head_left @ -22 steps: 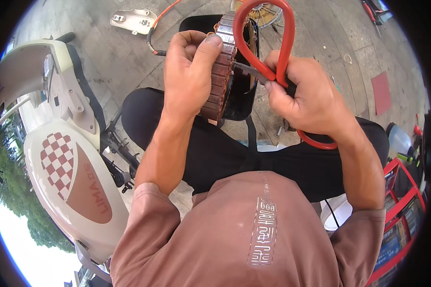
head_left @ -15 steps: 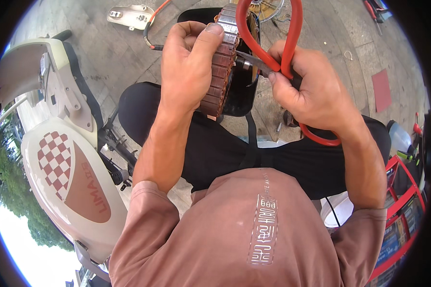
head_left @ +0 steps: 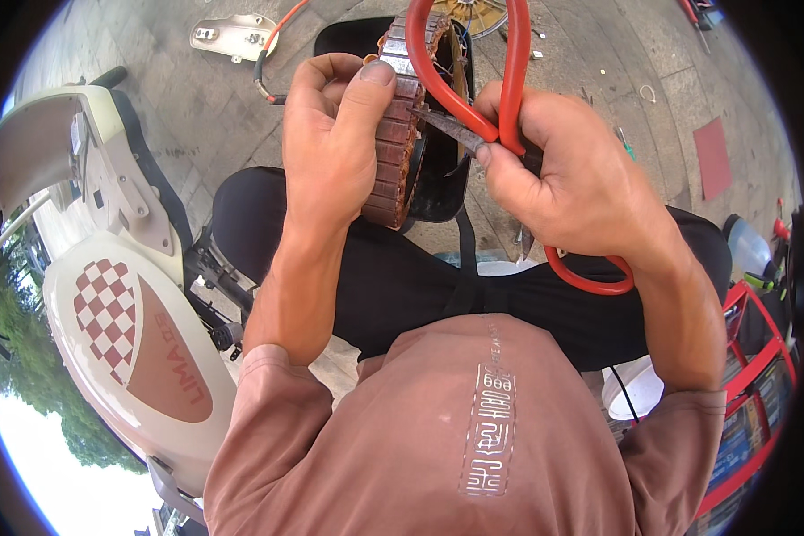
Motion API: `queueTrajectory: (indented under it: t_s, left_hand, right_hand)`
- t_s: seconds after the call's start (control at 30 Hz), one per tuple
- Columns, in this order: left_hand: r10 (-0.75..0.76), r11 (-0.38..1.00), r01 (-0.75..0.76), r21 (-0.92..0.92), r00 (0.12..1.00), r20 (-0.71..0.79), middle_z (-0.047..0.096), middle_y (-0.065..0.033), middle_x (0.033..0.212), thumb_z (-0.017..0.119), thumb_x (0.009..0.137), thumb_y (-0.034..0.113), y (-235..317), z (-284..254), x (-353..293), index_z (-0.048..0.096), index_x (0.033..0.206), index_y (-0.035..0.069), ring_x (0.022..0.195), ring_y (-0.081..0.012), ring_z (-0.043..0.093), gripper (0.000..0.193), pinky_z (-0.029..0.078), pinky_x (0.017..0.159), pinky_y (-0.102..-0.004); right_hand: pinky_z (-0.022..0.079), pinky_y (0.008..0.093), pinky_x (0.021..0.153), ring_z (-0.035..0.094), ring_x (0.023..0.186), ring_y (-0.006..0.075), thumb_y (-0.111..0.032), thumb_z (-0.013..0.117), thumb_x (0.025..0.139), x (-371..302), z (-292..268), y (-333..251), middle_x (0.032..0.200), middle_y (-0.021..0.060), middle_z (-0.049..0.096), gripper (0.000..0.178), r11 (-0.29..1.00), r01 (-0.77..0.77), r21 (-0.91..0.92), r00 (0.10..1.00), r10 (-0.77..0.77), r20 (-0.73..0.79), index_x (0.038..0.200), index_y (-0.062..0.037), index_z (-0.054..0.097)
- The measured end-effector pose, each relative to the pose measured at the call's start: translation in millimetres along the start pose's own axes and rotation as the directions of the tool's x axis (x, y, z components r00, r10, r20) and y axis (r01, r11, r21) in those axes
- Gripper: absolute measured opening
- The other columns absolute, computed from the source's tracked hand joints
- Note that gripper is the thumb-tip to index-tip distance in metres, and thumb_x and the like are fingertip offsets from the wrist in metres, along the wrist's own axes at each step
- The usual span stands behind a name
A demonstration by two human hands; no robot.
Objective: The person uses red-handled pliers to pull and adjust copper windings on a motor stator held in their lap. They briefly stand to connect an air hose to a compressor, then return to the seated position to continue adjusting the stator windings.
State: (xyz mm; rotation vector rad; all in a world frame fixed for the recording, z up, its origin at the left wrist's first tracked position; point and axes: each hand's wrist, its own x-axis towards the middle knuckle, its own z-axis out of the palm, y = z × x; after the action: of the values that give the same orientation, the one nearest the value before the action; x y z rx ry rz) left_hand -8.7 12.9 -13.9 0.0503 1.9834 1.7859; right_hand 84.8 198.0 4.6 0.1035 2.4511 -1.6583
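Observation:
My left hand [head_left: 335, 143] is closed on a motor stator [head_left: 393, 170], a ring of dark reddish-brown metal segments with copper windings along its edge. The thumb presses on its outer face near shinier silver segments. My right hand [head_left: 576, 165] grips a pair of red-handled scissors [head_left: 517, 62] near the pivot, with the handles spread wide. One handle loop rises above the hand and the other hangs below it. A single grey blade points left, its tip at a slot in the stator's outer face. The stator's far side is partly hidden by the scissors.
Behind the stator sits a black tray-like piece [head_left: 447, 192]. A spoked wheel [head_left: 480, 16] and a pale cover [head_left: 232, 37] lie on the paving. A white scooter body [head_left: 143, 322] stands at left; a red rack [head_left: 759, 357] is at right.
Both hands, the stator and the scissors have shifted slightly left and a little down in the picture. The blade tip stays at the stator's face, and both grips are kept.

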Motion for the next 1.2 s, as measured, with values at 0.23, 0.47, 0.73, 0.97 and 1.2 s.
queueTrajectory:
  t_s: [0.23,0.47,0.73,0.97,1.2]
  left_hand:
    - [0.035,0.999,-0.035,-0.02,0.999,0.011,0.065,-0.0088,0.092,0.069,0.094,0.025,-6,-2,-5,0.048,0.117,-0.008,0.079,-0.007,0.058,0.045,0.048,0.069,-0.0219]
    - [0.009,0.999,-0.008,-0.039,1.0,0.012,0.065,-0.0087,0.092,0.068,0.095,0.023,-5,-3,-5,0.046,0.118,-0.008,0.079,-0.0074,0.058,0.044,0.048,0.07,-0.0221]
    - [0.041,0.99,-0.034,-0.136,0.998,0.047,0.067,-0.0115,0.099,0.063,0.097,0.017,-7,0,-4,0.042,0.129,-0.008,0.088,-0.0105,0.062,0.045,0.05,0.082,-0.0252]
    - [0.038,0.978,-0.014,-0.21,0.993,0.109,0.068,-0.0127,0.109,0.061,0.097,0.014,-6,0,-3,0.042,0.139,-0.009,0.097,-0.0125,0.064,0.051,0.05,0.089,-0.0271]
    - [0.051,0.987,-0.035,-0.159,0.994,0.1,0.063,-0.0119,0.123,0.057,0.098,0.01,-9,-1,-4,0.053,0.136,-0.005,0.106,-0.0125,0.062,0.041,0.05,0.094,-0.0273]
  right_hand:
    - [0.046,0.0292,0.061,0.051,0.066,0.0105,-0.007,0.058,0.088,-2,4,-11,0.071,0.004,0.054,0.017,0.974,-0.099,0.204,0.995,0.093,0.039,0.102,0.0019,0.06]
    - [0.048,0.0375,0.06,0.057,0.062,0.0284,-0.008,0.058,0.084,0,10,-8,0.068,0.0157,0.058,0.015,0.927,-0.136,0.349,0.991,0.12,0.067,0.094,0.0031,0.061]
    - [0.047,0.0388,0.059,0.057,0.061,0.0306,-0.007,0.057,0.084,0,11,0,0.066,0.0176,0.057,0.015,0.96,-0.043,0.277,0.999,0.032,0.044,0.094,0.0037,0.06]
    - [0.044,0.0323,0.06,0.049,0.064,0.0137,-0.004,0.056,0.086,-8,18,-8,0.068,0.0068,0.051,0.007,0.951,-0.099,0.292,0.994,0.107,-0.012,0.09,0.0024,0.056]
    - [0.044,0.0327,0.06,0.048,0.063,0.0149,-0.004,0.056,0.086,-8,25,-7,0.068,0.0082,0.05,0.008,0.921,-0.102,0.376,0.992,0.121,-0.028,0.091,0.0018,0.057]
